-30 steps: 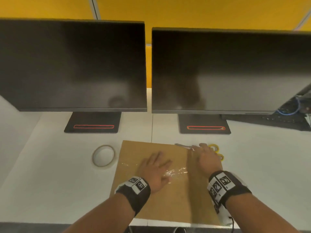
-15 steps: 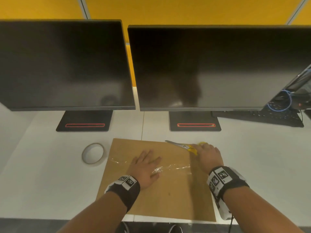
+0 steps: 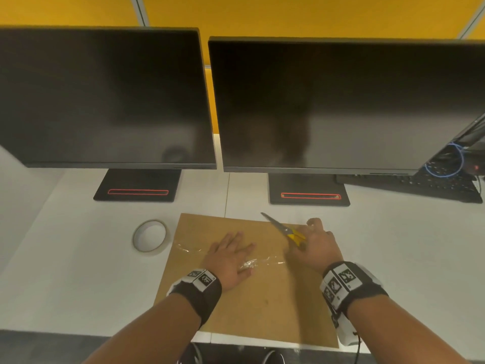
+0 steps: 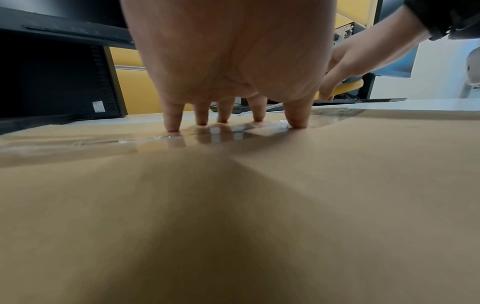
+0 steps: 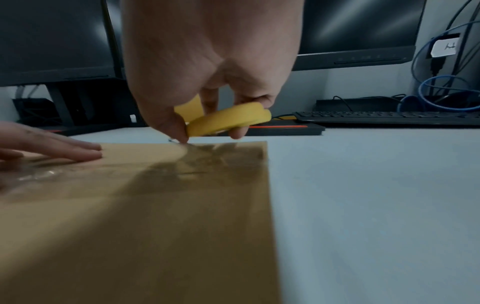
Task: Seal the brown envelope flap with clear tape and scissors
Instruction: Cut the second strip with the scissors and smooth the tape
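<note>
A brown envelope point(image 3: 262, 292) lies flat on the white desk, with a strip of clear tape point(image 3: 265, 262) stuck across it. My left hand point(image 3: 228, 258) lies flat on the envelope, its straight fingertips point(image 4: 297, 123) pressing the tape down. My right hand point(image 3: 315, 245) grips the yellow handles of the scissors point(image 3: 291, 232) over the envelope's far right part; the blades are together and point up-left. In the right wrist view the fingers curl round the yellow handles point(image 5: 228, 119). The roll of clear tape point(image 3: 150, 237) rests on the desk left of the envelope.
Two dark monitors point(image 3: 105, 95) point(image 3: 341, 106) stand on black bases behind the envelope. A black keyboard point(image 3: 433, 182) and blue cables point(image 3: 446, 161) sit at the far right. The desk's front edge point(image 3: 78, 332) runs just below the envelope.
My right hand has taken hold of the scissors, lifted them off the desk and swung them over the envelope, blades pointing up-left. My left hand has stayed on the tape.
</note>
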`<state>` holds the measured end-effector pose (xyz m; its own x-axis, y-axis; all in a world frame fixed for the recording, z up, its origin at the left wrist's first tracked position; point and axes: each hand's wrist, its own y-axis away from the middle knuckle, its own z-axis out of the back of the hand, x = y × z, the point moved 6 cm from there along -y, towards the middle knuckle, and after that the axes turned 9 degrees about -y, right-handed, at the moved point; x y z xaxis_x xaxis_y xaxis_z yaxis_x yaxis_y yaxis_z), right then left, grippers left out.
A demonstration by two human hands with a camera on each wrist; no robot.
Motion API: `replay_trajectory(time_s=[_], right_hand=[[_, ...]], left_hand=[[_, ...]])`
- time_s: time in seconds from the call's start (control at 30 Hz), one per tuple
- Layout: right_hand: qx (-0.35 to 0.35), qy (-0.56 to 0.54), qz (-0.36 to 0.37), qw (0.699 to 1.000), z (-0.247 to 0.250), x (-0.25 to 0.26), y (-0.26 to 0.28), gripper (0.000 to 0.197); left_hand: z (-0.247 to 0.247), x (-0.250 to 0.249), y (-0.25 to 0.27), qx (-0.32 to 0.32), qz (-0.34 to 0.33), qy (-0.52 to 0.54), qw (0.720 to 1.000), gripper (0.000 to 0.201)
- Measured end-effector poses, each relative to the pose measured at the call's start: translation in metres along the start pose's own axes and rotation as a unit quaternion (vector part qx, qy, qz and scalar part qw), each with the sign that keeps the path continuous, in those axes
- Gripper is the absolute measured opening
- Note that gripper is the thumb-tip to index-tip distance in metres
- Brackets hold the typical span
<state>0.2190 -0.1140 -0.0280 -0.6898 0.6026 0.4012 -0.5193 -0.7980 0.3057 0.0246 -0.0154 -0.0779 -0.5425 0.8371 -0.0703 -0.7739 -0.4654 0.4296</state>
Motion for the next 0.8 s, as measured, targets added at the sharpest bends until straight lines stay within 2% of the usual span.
replay_trajectory(time_s=[0.1,0.2,0.3,0.4,0.57,0.7,0.8], right_hand=[[0.039,-0.040,0.009,0.998,-0.009,0.018,-0.001,0.043],[0.070,-0.091,0.025,0.993,-0.021,0.044,0.000,0.042],[0.090,-0.117,0.059,0.987,-0.037,0.073,-0.002,0.044],[0.133,-0.172,0.076,0.973,-0.055,0.105,-0.004,0.040],[0.196,-0.160,0.095,0.963,-0.083,0.141,-0.007,0.053],[0.218,-0.092,0.139,0.962,-0.095,0.159,-0.005,0.057],[0.216,-0.031,0.169,0.961,-0.099,0.163,-0.005,0.059]], left_hand=[[0.006,0.004,0.003,-0.009,-0.012,0.025,1.000,0.064],[0.018,0.020,0.012,-0.055,-0.002,0.043,0.998,0.059],[0.028,0.052,0.026,-0.110,0.041,0.053,0.992,0.051],[0.036,0.091,0.043,-0.139,0.110,0.054,0.983,0.053],[0.027,0.147,0.069,-0.137,0.227,0.061,0.962,0.066],[0.016,0.164,0.079,-0.094,0.238,0.009,0.967,0.061],[0.007,0.173,0.082,-0.061,0.240,-0.024,0.969,0.048]])
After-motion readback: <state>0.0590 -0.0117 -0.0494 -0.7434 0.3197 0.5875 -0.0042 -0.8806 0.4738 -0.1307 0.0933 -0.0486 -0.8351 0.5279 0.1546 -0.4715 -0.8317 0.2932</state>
